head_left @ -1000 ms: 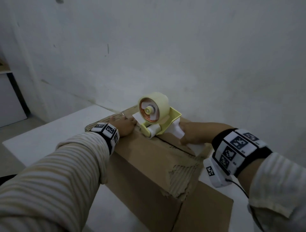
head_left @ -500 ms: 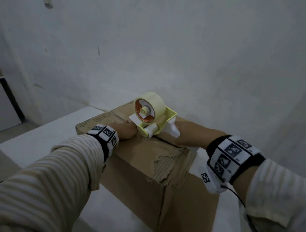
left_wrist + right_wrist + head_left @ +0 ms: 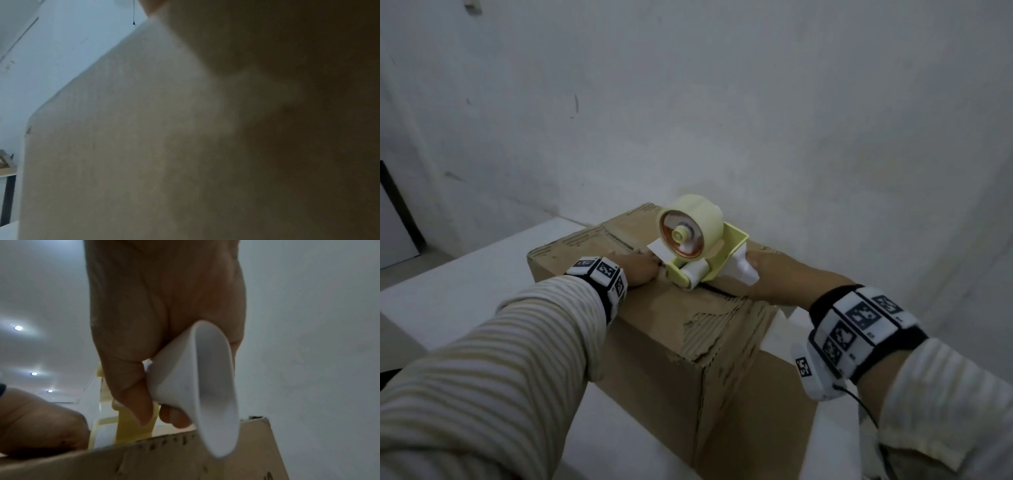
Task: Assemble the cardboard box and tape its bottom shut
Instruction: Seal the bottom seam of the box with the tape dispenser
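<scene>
The brown cardboard box (image 3: 654,342) stands on the white table with its closed flaps facing up; a dark seam (image 3: 722,293) runs across the top. A yellow tape dispenser (image 3: 690,240) with a pale roll sits on that seam. My right hand (image 3: 767,274) grips its white handle (image 3: 205,386), thumb and fingers curled round it. My left hand (image 3: 635,270) rests on the box top just left of the dispenser, by the white tape end (image 3: 657,251). The left wrist view shows only cardboard (image 3: 123,146) and a dark palm.
The box's near top corner (image 3: 715,329) is torn, with bare corrugation showing. A loose bottom flap (image 3: 774,411) sticks out over the table at lower right. A grey wall (image 3: 756,120) rises close behind the box. White table (image 3: 465,284) extends to the left.
Both hands and the dispenser keep their places on the box top. The head view has shifted, so the box sits more to the centre and its near corner points at me.
</scene>
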### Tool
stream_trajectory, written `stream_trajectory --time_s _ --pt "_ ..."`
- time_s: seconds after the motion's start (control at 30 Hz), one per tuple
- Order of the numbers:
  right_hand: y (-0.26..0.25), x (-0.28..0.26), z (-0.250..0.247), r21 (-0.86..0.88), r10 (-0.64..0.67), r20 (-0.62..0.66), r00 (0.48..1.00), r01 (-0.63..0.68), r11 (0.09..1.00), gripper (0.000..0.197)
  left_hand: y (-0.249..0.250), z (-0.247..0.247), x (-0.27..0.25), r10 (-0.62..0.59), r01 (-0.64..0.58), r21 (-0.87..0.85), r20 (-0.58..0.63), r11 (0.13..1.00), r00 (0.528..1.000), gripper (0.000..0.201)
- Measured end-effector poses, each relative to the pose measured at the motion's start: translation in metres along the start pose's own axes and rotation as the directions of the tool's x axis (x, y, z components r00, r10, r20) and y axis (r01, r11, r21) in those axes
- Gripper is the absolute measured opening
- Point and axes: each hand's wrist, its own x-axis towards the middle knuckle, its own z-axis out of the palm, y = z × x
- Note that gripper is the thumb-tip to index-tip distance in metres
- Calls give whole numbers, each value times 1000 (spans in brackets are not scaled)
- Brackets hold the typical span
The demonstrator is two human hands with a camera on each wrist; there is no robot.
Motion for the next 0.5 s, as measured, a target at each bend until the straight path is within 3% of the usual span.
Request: stream_trajectory --time_s 0.13,0.3,0.4,0.5 --pt "25 -19 -7 23 105 21 994 -105 994 47 3 -3 0 5 -6 -63 -17 998 1000 51" --pt "37 -32 -6 29 155 14 988 -155 987 22 10 -1 -8 -27 26 -17 -74 1000 997 49" --pt "34 -35 -2 5 122 -30 992 -122 993 21 26 3 -22 67 -65 46 -45 997 997 53" --pt "32 -36 3 -40 97 -76 992 -100 994 21 50 8 -39 219 -219 -3 15 976 976 67"
